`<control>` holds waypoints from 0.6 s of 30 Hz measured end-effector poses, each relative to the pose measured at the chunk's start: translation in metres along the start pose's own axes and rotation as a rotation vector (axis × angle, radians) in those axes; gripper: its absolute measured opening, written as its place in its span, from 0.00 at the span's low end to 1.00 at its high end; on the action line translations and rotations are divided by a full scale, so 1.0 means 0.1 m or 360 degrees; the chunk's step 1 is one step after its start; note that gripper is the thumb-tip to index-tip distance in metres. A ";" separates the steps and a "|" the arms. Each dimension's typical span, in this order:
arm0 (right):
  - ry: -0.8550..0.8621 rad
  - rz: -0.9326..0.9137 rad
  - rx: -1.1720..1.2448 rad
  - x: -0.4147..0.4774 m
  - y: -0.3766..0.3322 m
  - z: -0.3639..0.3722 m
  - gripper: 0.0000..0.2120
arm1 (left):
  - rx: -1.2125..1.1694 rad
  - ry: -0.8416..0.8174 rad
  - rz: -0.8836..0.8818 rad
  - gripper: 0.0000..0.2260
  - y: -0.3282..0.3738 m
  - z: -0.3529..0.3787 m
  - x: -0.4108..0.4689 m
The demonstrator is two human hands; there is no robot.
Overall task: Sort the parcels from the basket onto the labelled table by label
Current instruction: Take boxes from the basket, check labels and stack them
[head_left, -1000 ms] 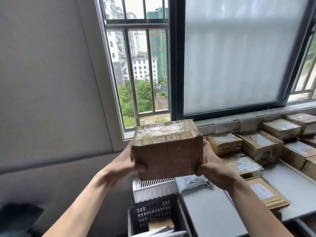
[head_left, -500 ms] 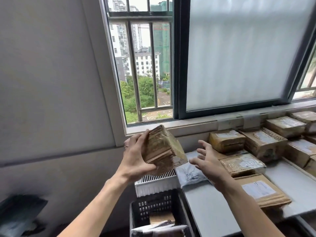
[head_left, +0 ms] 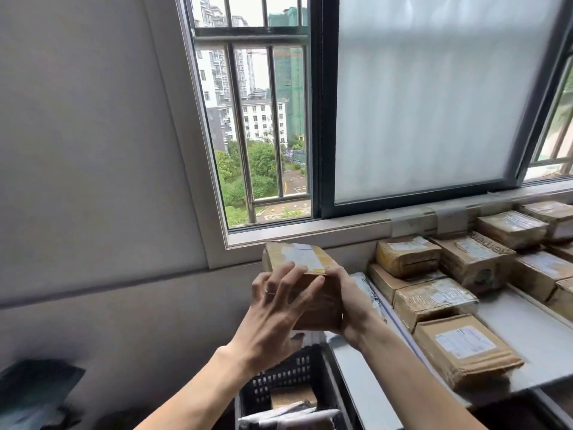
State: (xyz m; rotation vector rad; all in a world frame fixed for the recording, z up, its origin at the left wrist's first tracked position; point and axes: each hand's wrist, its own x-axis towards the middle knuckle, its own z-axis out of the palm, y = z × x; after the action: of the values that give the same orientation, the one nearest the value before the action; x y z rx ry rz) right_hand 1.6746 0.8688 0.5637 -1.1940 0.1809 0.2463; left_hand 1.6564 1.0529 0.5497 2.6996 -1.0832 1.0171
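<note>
Boxes [head_left: 434, 301] crowd the tabletop [head_left: 514, 321] on the right, pretty packed over there. Both hands have the parcel [head_left: 297, 259] up above the basket [head_left: 279, 378], label facing up, just under the window sill [head_left: 310, 234]: left hand [head_left: 273, 318] spread flat on its near face, right hand [head_left: 353, 305] wrapped round its right end.

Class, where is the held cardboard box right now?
Head view, centre: box held between left hand and right hand above the basket, beside the table.
</note>
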 end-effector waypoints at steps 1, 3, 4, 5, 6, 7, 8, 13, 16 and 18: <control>0.0073 -0.0080 0.0000 0.00 0.02 -0.02 0.30 | -0.0142 0.0016 -0.0027 0.51 0.00 0.00 -0.04; 0.0180 -0.0223 -0.0019 -0.03 0.06 -0.09 0.33 | -0.0480 0.0031 -0.0203 0.52 0.02 -0.01 -0.11; 0.0204 -0.0303 -0.0037 -0.04 0.07 -0.12 0.31 | -0.0638 0.0029 -0.0337 0.53 0.03 -0.04 -0.11; 0.0212 -0.0388 -0.0046 -0.05 0.09 -0.15 0.28 | -0.0780 0.0016 -0.0490 0.52 0.03 -0.08 -0.10; 0.0198 -0.0466 -0.0042 -0.08 0.09 -0.17 0.24 | -0.0901 0.0007 -0.0652 0.50 0.02 -0.12 -0.07; 0.0179 -0.0530 -0.0039 -0.10 0.10 -0.18 0.22 | -0.1006 0.0002 -0.0821 0.48 0.01 -0.16 -0.03; 0.0158 -0.0587 -0.0039 -0.13 0.10 -0.18 0.22 | -0.1116 -0.0023 -0.0985 0.49 -0.03 -0.17 0.01; 0.0116 -0.0822 -0.0090 -0.18 0.16 -0.26 0.33 | -0.2276 -0.0567 -0.1368 0.58 -0.23 -0.19 0.14; 0.0094 -0.0874 -0.0233 -0.22 0.21 -0.29 0.34 | -0.2544 -0.0535 -0.1316 0.47 -0.19 -0.20 0.17; 0.0083 -0.0899 -0.0295 -0.24 0.24 -0.30 0.36 | -0.2658 -0.0429 -0.1379 0.40 -0.17 -0.19 0.20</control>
State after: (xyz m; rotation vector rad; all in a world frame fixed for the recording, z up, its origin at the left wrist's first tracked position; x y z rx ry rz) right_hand 1.6444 0.8463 0.5380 -1.3856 -0.1401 -0.2689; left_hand 1.6677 1.0591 0.5799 1.4474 -0.2620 -0.3783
